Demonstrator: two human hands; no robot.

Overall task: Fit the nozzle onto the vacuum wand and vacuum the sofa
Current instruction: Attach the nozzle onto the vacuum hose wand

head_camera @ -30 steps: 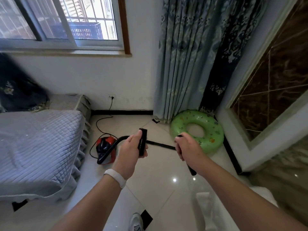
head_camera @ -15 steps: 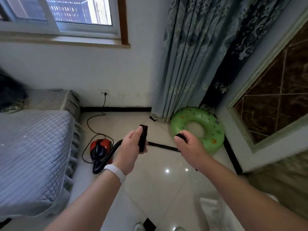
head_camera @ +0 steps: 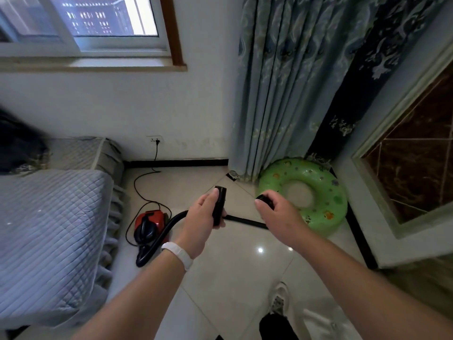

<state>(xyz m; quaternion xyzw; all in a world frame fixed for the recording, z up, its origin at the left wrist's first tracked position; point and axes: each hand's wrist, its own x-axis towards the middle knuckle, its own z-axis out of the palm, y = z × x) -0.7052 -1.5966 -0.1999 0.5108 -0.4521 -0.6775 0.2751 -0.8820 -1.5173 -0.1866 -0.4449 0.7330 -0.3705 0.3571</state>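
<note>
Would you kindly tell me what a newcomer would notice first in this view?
At centre, the left hand grips the black vacuum wand and the right hand holds the nozzle beside it, not yet joined. A bright green swim ring lies on the floor at right, and a red vacuum cleaner sits beside the grey quilted sofa at left.

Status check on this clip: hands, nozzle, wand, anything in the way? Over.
Left hand grips wand end; right hand grips nozzle. Parts apart, not yet joined. Nothing between them; vacuum on floor beside sofa.
</note>
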